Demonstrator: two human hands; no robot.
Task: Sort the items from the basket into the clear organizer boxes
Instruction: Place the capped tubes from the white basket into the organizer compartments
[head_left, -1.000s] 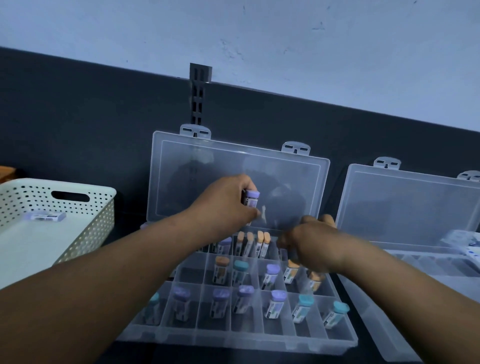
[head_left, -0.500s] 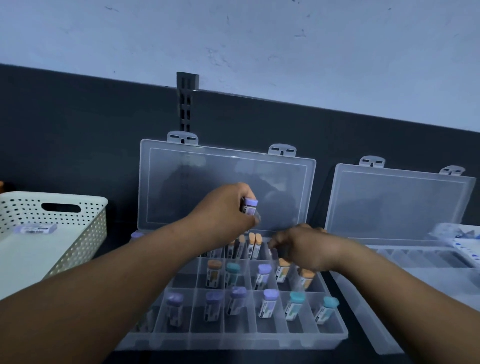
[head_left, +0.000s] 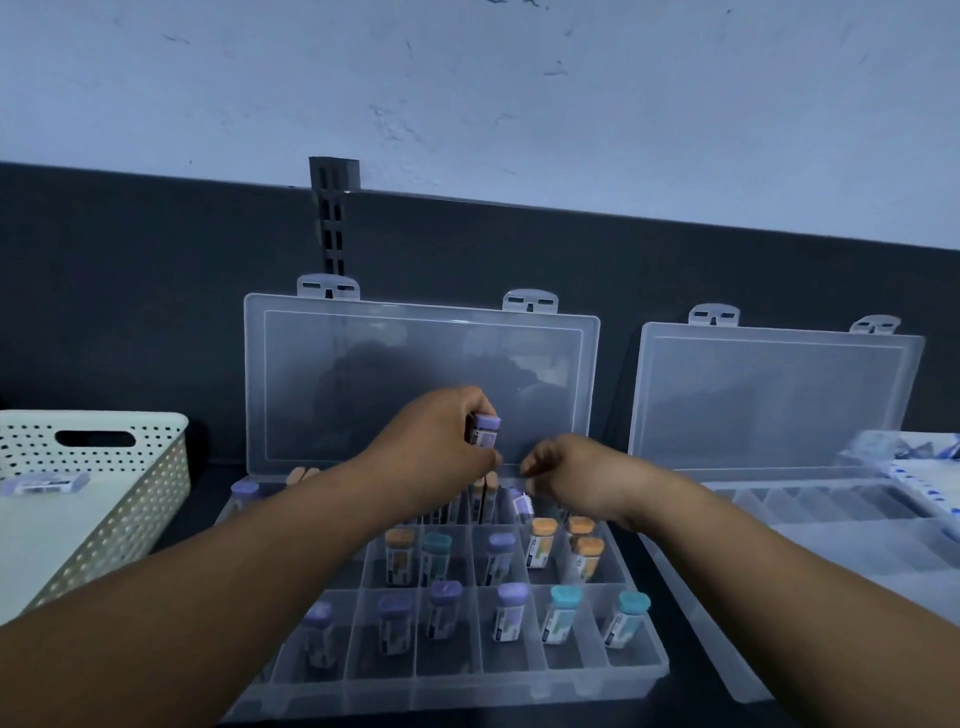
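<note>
My left hand (head_left: 436, 457) is shut on a purple-capped labelled tube (head_left: 485, 432), held upright above the back row of the open clear organizer box (head_left: 467, 693). My right hand (head_left: 576, 480) hovers just to its right with curled fingers, directly over a small purple tube (head_left: 519, 503) in the back row; I cannot tell whether it grips it. The box's compartments hold several tubes with purple, teal and orange caps. The white perforated basket (head_left: 130, 514) stands at the left with one purple tube (head_left: 44, 483) lying inside.
A second clear organizer box (head_left: 810, 525) stands at the right with its lid open against the dark back panel. Some blue-and-white packets (head_left: 919, 467) lie at its far right edge. Both lids lean upright behind the boxes.
My right hand has shifted back and left from the middle-right compartments to the back row. My left hand keeps the purple tube in about the same place. The camera view has tilted slightly.
</note>
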